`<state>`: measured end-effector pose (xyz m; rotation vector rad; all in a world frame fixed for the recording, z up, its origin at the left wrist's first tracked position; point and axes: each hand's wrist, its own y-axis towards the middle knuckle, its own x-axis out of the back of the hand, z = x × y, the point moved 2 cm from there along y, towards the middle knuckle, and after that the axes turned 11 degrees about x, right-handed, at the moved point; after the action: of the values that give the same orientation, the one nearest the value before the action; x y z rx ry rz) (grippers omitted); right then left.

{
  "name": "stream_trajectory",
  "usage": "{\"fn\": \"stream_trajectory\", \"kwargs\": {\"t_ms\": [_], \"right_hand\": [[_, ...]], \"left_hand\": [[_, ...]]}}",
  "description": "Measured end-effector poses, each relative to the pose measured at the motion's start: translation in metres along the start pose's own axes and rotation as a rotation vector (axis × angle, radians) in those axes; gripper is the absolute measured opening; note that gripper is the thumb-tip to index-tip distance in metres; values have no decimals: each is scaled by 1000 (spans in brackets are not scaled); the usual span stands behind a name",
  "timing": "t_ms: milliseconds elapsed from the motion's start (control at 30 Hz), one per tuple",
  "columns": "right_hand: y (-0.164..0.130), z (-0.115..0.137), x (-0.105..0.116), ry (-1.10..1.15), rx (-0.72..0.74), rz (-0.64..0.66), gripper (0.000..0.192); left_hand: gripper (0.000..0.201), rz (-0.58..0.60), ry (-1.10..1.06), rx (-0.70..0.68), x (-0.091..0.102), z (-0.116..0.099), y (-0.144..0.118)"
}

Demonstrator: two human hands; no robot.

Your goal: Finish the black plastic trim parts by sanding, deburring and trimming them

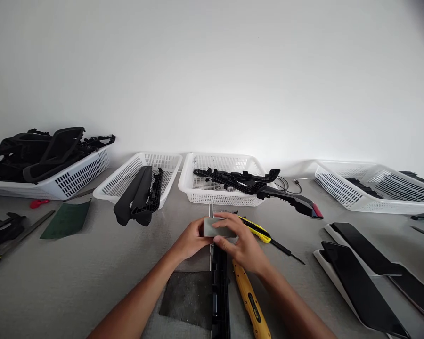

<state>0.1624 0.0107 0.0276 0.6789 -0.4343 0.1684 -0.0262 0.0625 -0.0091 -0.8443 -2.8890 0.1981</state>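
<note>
While pinched between left hand [193, 239] and right hand [240, 245] at mid-table, fingers closed round its ends: grey block [217, 228], pressed on far end of black strip [220, 287]; judged light, stiff, slightly grippy; best held by short sides.

Bare grey table [92, 273] open near left. Far row of white plastic mesh baskets [219, 188] blocks far side. Yellow utility knife [250, 301] just right of hands; glossy black trim panels [363, 282] crowd near right.
</note>
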Motion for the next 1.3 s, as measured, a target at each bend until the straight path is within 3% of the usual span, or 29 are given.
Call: {"fn": "stream_trajectory", "kwargs": {"t_ms": [100, 267, 433, 667, 767, 900, 1100, 1200, 1300], "right_hand": [[-1, -1, -9, -72, 74, 101, 27], [-5, -25, 3, -192, -100, -63, 29], [-5, -22, 7, -165, -96, -133, 23], [-4, -21, 4, -133, -168, -56, 34], [-3, -10, 2, -120, -77, -84, 39], [-2, 2, -10, -56, 112, 84, 34], [-4, -14, -4, -90, 36, 8, 39], [-4, -6, -3, -22, 66, 34, 37], [-3, 6, -8, -31, 107, 42, 24]], "left_hand": [[37, -15, 24, -3, -2, -3, -1], [45, 40, 48, 37, -4, -11, -6], [48, 21, -2, 77, -1, -7, -4], [43, 31, 41, 36, 1, -6, -4], [42, 24, 37, 4, 0, -4, -3], [29, -7, 36, -27, 0, 1, -1], [41, 22, 40, -9, -2, 3, 1], [34, 22, 51, -2, -3, 2, 1], [30, 22, 63, 4, -4, -1, -2]]}}
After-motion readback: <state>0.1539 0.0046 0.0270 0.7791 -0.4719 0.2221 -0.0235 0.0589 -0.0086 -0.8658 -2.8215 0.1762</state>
